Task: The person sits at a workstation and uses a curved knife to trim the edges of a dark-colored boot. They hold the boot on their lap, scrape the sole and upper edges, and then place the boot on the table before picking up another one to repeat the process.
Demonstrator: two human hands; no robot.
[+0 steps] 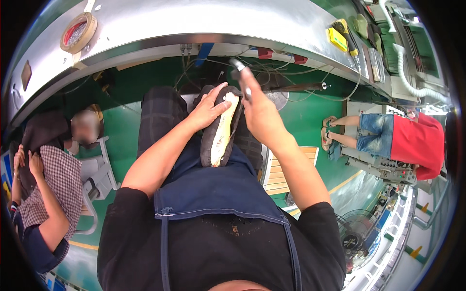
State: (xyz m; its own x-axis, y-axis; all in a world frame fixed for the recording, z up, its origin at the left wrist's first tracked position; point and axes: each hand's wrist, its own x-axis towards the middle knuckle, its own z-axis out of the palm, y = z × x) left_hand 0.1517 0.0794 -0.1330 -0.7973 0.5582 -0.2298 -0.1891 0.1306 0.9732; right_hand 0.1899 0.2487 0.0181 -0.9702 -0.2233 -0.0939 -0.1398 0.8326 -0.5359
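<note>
Shoe (223, 132) could be twisting: your left hand (208, 109) is pinching only its end, right hand (260, 115) gripping blurred tool (237, 65)!

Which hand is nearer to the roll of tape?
The left hand. It holds the shoe, to the right of the tape and closer to the body; the right hand is farther right, past the shoe.

I see the shoe (223, 133) lying against the left hand (206, 111), just left of the right hand (260, 112); the desk (204, 18) runs beyond both, a tape roll (89, 35) on it to their left, a person (412, 139) well to their right.
</note>
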